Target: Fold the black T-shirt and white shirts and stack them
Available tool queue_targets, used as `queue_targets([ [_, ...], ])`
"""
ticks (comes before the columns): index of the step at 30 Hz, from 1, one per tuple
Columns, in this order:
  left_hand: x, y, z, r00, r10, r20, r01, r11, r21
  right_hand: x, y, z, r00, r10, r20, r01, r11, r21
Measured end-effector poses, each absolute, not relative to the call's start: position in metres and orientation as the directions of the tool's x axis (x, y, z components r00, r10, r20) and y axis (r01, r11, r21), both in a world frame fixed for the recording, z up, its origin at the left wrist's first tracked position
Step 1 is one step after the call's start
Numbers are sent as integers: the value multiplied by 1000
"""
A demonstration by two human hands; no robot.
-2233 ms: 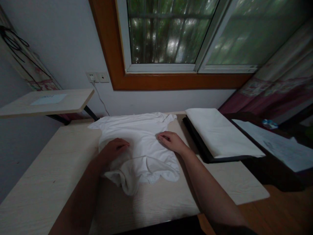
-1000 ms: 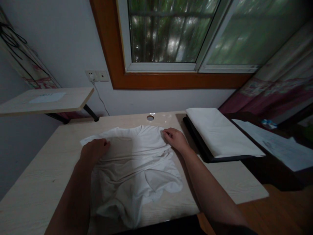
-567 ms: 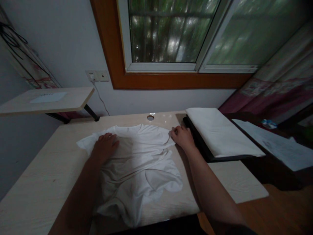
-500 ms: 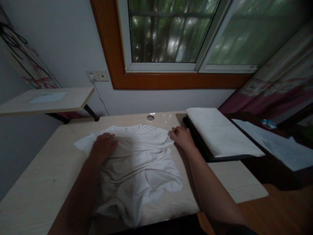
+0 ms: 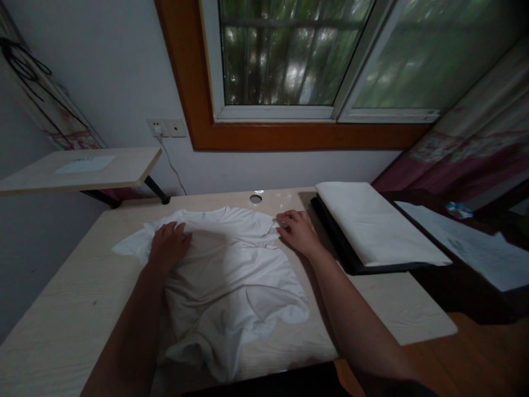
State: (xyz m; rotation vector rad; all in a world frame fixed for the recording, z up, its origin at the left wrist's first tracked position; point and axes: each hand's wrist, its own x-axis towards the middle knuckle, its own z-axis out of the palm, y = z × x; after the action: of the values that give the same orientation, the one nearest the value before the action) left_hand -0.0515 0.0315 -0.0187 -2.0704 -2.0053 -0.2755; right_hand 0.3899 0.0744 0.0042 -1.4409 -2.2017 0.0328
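A white T-shirt (image 5: 231, 270) lies wrinkled on the pale wooden desk (image 5: 53, 298), its collar toward the window and its lower part bunched near the front edge. My left hand (image 5: 170, 245) rests on the shirt by the left sleeve, fingers spread over the cloth. At the other sleeve's edge is my right hand (image 5: 298, 230), its fingers apart and the fingertips touching the fabric. Part of the left side of the shirt is hidden under my left hand and forearm.
Right of the shirt, a white sheet-like cover (image 5: 376, 226) lies on a black flat object (image 5: 341, 242). A raised shelf (image 5: 136, 168) with a paper (image 5: 85, 164) stands at the left. A round cable hole (image 5: 255, 199) is near the back edge.
The shirt's upper part has slid to the left. Both hands have moved left, the right one further, and its fingers have spread from a closer grip at the sleeve.
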Motion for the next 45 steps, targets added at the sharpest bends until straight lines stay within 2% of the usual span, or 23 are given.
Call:
queue_targets([
  [4, -52, 33, -20, 42, 956, 292, 999, -34, -33, 388, 73, 7, -303, 899, 315, 862, 400, -312],
  [11, -50, 33, -21, 18, 960, 281, 999, -7, -40, 388, 78, -2, -258, 906, 336, 720, 412, -558],
  [16, -49, 32, -23, 12, 960, 280, 999, -1, -39, 390, 81, -1, -61, 939, 338, 566, 311, -764],
  [20, -49, 31, -21, 12, 963, 271, 999, 0, -42, 400, 80, 6, 54, 946, 319, 531, 244, -812],
  [23, -50, 32, -21, 6, 965, 260, 999, 5, -41, 407, 78, 9, -83, 972, 218, 622, 222, -751],
  [26, -51, 32, -22, 6, 965, 262, 1000, 0, -23, 409, 76, 11, -228, 967, 114, 793, 252, -554],
  [29, -52, 33, -25, 1, 964, 264, 1000, 1, -6, 404, 73, 13, -194, 966, 169, 891, 245, -383],
  [32, -51, 34, -25, -14, 965, 262, 1000, 11, 10, 392, 70, 15, -149, 930, 337, 892, 274, -360],
  [34, -50, 34, -24, -8, 965, 262, 1000, 5, 13, 382, 68, 15, -223, 886, 407, 852, 380, -360],
  [38, -47, 35, -20, 20, 965, 262, 1000, -26, 17, 368, 65, 13, -448, 814, 369, 775, 560, -294],
  [41, -45, 36, -19, 46, 966, 254, 998, -55, 28, 368, 67, 14, -433, 834, 343, 812, 526, -253],
  [45, -38, 34, -13, 111, 947, 301, 987, -140, 77, 380, 71, 14, -292, 887, 359, 888, 391, -243],
])
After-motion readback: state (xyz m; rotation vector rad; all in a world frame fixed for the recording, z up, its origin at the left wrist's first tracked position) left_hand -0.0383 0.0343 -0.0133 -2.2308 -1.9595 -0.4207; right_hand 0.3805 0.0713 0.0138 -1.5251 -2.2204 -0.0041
